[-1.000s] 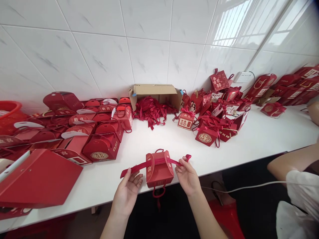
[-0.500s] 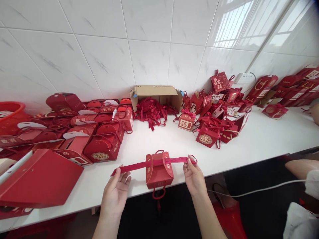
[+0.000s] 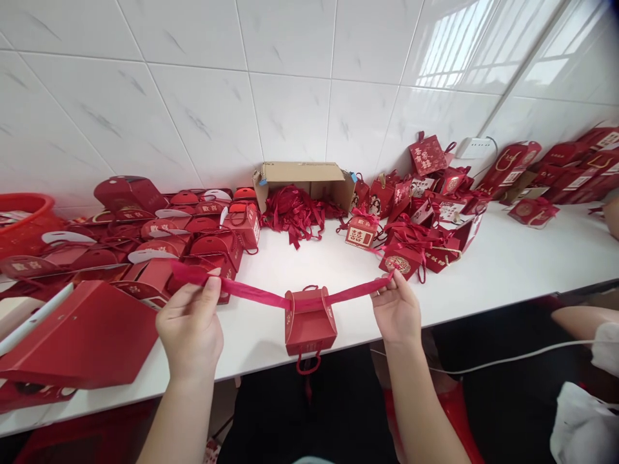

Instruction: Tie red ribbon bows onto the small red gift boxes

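A small red gift box (image 3: pixel 311 328) stands at the table's front edge, with a rope loop hanging toward me. A crimson ribbon (image 3: pixel 256 293) passes through the box's top flaps and rises on both sides. My left hand (image 3: pixel 193 322), left of the box, pinches one stretch of the ribbon, whose loose end trails beyond the fingers over other boxes. On the right, my right hand (image 3: pixel 397 306) pinches the other end between thumb and fingers. Both hands are raised above the tabletop, apart from the box.
Rows of red gift boxes (image 3: pixel 207 248) fill the left, beside a red basket (image 3: pixel 24 222). A cardboard carton (image 3: pixel 304 171) with heaped ribbons (image 3: pixel 294 209) stands by the wall. Ribboned boxes (image 3: pixel 362 231) cluster at right. A person's arm and a white cable (image 3: pixel 512 363) show at far right.
Both hands have moved outward and up, drawing the ribbon wider and lifting its ends. My left hand has gone from open-fingered to more closed. The box stays about where it was.
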`<state>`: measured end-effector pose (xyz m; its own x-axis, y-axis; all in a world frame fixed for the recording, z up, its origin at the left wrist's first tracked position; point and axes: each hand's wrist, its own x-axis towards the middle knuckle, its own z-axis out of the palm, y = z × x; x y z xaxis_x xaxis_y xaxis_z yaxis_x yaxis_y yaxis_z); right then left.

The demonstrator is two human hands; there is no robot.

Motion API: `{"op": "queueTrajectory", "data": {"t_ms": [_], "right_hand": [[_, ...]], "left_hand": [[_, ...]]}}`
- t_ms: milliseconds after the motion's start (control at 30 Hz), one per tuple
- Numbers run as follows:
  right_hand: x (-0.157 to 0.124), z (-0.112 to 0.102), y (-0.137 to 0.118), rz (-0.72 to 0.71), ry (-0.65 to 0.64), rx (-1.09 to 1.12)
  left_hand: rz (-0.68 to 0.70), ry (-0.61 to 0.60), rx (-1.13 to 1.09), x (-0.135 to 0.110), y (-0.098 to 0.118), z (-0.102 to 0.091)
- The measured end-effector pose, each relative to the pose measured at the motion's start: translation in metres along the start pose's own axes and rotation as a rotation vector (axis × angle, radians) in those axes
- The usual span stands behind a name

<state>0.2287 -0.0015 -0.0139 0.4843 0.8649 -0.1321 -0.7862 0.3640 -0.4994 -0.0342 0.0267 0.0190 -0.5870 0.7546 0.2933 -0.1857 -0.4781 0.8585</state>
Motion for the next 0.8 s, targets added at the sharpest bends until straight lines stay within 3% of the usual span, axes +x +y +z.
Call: {"op": "queueTrajectory", "data": {"t_ms": [233,400,533,667,800], "right_hand": [[0.005,-0.010,0.017,0.318,0.011,0.250],[0.003,-0.023,0.030,0.364,0.210,0.266],[0.000,-0.026,0.030,0.395,0.235,0.215],[-0.001,-0.023,0.022,0.301,0.155,0.113],[0.000,-0.011,0.010,0.019,0.066,-0.024]], "left_hand": [[0.056,-0.004,-0.011,-0.001,0.007,0.002],[0.078,0.013,0.000,0.004,0.009,-0.003],[0.074,0.010,-0.016,0.006,0.010,-0.004],[0.079,0.011,-0.030,0.008,0.013,-0.003],[0.081,0.004,-0.026,0.011,0.017,-0.001]]}}
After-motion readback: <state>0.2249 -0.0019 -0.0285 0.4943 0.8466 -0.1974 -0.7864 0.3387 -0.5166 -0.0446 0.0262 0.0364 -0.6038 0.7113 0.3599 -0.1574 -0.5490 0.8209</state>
